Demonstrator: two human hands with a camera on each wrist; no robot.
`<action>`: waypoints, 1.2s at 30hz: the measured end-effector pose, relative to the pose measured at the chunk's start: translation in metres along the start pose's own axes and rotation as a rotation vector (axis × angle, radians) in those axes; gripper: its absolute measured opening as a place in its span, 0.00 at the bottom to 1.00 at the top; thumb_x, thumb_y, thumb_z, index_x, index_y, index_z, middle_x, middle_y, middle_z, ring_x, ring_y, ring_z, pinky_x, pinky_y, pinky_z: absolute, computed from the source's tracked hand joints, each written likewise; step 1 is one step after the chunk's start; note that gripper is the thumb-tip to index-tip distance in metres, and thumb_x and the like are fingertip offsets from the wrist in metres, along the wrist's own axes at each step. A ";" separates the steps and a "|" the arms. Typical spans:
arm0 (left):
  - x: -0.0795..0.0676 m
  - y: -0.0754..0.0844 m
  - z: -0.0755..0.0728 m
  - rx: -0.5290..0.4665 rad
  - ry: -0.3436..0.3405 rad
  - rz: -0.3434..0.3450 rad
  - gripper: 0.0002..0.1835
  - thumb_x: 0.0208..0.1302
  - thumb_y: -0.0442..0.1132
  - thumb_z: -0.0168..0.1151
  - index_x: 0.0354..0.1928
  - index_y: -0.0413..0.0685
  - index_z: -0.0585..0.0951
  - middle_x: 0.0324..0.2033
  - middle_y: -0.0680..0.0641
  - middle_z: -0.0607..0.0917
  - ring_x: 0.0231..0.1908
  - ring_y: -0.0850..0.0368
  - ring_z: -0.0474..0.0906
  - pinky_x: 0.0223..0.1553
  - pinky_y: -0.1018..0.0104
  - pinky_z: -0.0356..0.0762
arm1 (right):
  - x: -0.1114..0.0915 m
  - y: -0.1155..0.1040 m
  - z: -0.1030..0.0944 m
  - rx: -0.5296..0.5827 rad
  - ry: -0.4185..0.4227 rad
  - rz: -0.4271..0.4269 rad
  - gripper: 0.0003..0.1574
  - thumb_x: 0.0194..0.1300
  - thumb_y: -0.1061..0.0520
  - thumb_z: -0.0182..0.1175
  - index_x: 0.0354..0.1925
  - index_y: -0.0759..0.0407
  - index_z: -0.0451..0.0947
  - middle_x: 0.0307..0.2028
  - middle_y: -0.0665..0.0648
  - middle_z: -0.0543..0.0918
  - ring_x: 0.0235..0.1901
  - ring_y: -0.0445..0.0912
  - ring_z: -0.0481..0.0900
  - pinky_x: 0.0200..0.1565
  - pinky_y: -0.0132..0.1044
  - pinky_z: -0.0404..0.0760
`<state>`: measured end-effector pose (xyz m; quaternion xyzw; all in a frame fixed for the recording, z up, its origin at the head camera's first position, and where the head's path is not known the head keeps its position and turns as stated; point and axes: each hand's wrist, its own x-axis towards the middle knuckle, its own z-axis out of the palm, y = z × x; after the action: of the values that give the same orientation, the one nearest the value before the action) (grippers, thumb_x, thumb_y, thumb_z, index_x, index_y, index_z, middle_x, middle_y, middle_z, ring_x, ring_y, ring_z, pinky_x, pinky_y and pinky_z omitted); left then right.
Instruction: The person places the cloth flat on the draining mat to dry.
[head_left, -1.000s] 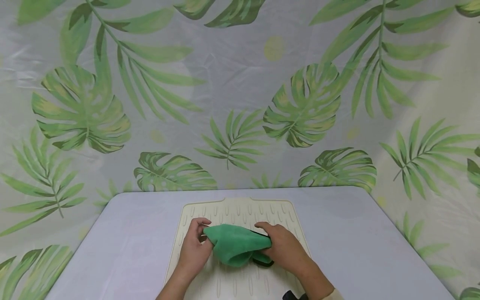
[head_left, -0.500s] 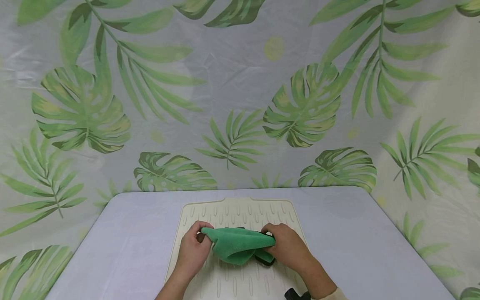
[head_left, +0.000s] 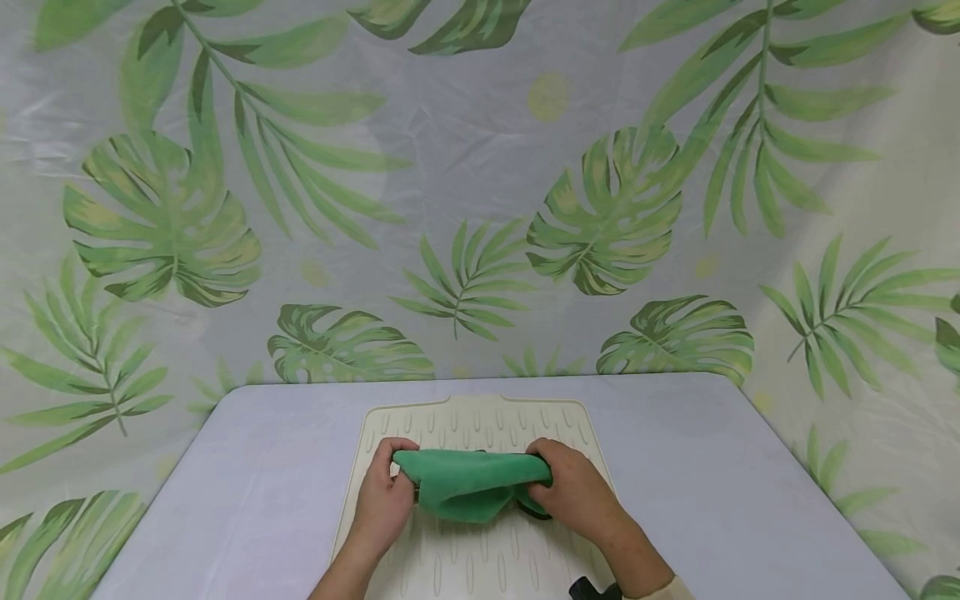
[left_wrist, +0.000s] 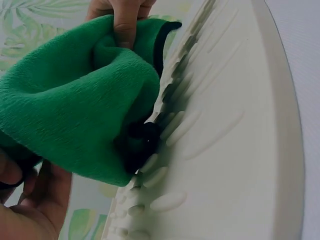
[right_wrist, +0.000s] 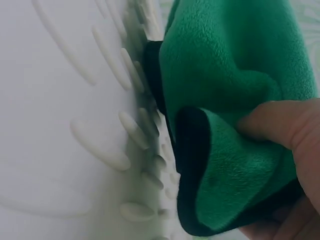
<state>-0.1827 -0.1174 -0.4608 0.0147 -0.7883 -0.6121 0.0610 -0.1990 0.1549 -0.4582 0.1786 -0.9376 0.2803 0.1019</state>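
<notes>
A green plush cloth point(head_left: 472, 483) with dark edging is held up between both hands over a cream ribbed mat point(head_left: 480, 571). My left hand point(head_left: 384, 504) pinches its left end, the thumb below and the fingers above. At the opposite end, my right hand point(head_left: 576, 487) grips the fabric, and a dark-edged fold hangs beneath. In the left wrist view the cloth point(left_wrist: 75, 110) sags in a deep fold close to the mat's raised ribs. The right wrist view shows the right thumb point(right_wrist: 272, 122) pressing into the cloth point(right_wrist: 225, 55); the other fingers are mostly hidden behind it.
The mat lies on a white table point(head_left: 675, 467), which extends on both sides of it. Behind stands a pale curtain point(head_left: 480, 183) printed with green leaves. A black object point(head_left: 588, 589) sits by the right wrist at the bottom edge.
The left hand has taken a firmer pinch on the cloth's left end. The cloth is stretched straighter and wider between the hands, and its hanging part is shorter.
</notes>
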 end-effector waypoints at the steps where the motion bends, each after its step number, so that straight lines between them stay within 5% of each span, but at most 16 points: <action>1: 0.000 0.000 0.000 0.012 -0.004 -0.001 0.10 0.78 0.34 0.46 0.54 0.47 0.74 0.58 0.39 0.80 0.43 0.51 0.80 0.39 0.64 0.79 | 0.000 0.000 0.000 0.006 -0.002 0.004 0.21 0.55 0.61 0.75 0.44 0.45 0.78 0.41 0.41 0.83 0.38 0.36 0.77 0.42 0.36 0.80; 5: 0.000 -0.002 0.000 0.036 -0.012 -0.006 0.11 0.79 0.35 0.44 0.56 0.50 0.73 0.62 0.39 0.79 0.55 0.45 0.77 0.45 0.59 0.78 | 0.001 -0.001 -0.003 0.027 -0.012 0.030 0.23 0.55 0.63 0.74 0.45 0.44 0.78 0.42 0.43 0.84 0.39 0.37 0.78 0.41 0.37 0.80; 14: -0.001 0.002 0.000 -0.048 -0.030 -0.063 0.12 0.80 0.35 0.41 0.60 0.45 0.66 0.48 0.32 0.80 0.21 0.50 0.76 0.20 0.55 0.81 | 0.001 0.000 -0.007 0.084 0.028 0.083 0.36 0.56 0.67 0.71 0.62 0.47 0.77 0.41 0.45 0.83 0.36 0.36 0.77 0.38 0.33 0.78; 23: -0.001 0.001 -0.001 -0.091 0.012 -0.061 0.11 0.79 0.34 0.42 0.58 0.45 0.66 0.46 0.37 0.80 0.21 0.55 0.73 0.21 0.63 0.77 | 0.002 0.001 -0.011 0.149 0.013 0.133 0.40 0.58 0.67 0.69 0.67 0.45 0.73 0.38 0.49 0.85 0.24 0.37 0.69 0.27 0.30 0.70; 36: 0.001 0.002 -0.003 -0.089 0.116 -0.032 0.09 0.77 0.34 0.47 0.53 0.43 0.74 0.28 0.48 0.79 0.25 0.60 0.73 0.28 0.69 0.75 | 0.003 0.007 -0.015 0.141 0.056 0.158 0.40 0.57 0.66 0.68 0.68 0.49 0.73 0.39 0.50 0.80 0.30 0.41 0.70 0.34 0.34 0.70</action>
<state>-0.1828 -0.1202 -0.4577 0.0599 -0.7550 -0.6457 0.0977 -0.2030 0.1678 -0.4489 0.1027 -0.9236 0.3574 0.0928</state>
